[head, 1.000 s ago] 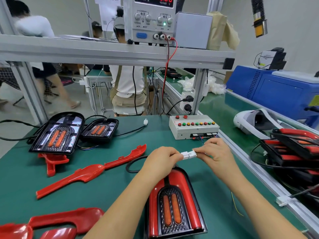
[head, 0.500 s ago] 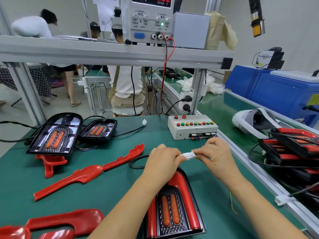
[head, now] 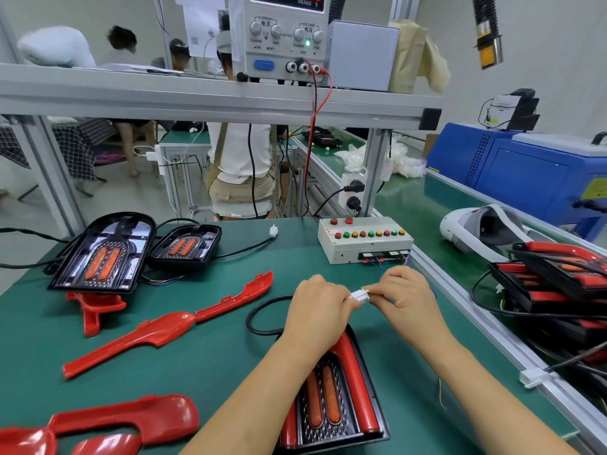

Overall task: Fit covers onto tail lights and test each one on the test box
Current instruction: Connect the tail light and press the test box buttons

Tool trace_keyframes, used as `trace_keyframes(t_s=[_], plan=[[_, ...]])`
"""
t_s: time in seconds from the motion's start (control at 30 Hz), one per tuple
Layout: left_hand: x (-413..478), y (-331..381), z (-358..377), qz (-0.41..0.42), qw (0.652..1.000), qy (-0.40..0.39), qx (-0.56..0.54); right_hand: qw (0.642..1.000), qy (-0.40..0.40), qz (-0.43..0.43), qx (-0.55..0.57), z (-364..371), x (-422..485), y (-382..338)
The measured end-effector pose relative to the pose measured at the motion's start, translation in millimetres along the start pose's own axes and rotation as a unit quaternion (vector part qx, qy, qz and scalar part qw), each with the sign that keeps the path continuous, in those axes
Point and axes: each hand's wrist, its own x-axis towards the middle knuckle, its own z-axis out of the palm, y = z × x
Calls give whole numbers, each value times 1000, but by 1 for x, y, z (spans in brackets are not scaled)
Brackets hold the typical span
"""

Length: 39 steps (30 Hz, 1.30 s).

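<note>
A tail light (head: 331,402) with its red cover fitted lies on the green mat under my forearms. Its black cable (head: 259,310) loops out to the left. My left hand (head: 317,310) and my right hand (head: 405,297) meet above it, each pinching one half of a white connector (head: 359,295). Thin wires run from the right half back to the grey test box (head: 364,241), which has a row of coloured buttons. Two uncovered black tail lights (head: 105,254) (head: 187,247) sit at the far left.
Loose red covers (head: 170,326) (head: 108,421) lie on the left of the mat. A stack of tail lights (head: 555,277) and a white headset (head: 476,228) sit to the right past the aluminium rail. A power supply (head: 282,37) stands on the shelf above.
My hands have drawn closer together, so less of the white connector shows between them. The view has tilted slightly down.
</note>
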Motion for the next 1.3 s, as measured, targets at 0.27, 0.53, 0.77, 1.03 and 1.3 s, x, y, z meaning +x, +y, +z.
trace_keyframes(t_s=[0.27,0.53,0.77,1.03,1.3], plan=[[-9,-4,-22,-62,998,-6,23,988,-81,134,-2,5,-13,16],[-95,-57,-56,-324,911,-221,-129,929,-243,255,-112,0,-33,42],[-119,-43,-34,-341,846,-202,-355,961,-199,191,-29,-5,-36,10],[-124,-38,-35,-346,833,-167,-398,949,-250,184,-43,-5,-42,-4],[-126,-31,-39,-355,814,-153,-433,938,-267,221,17,-11,-37,-6]])
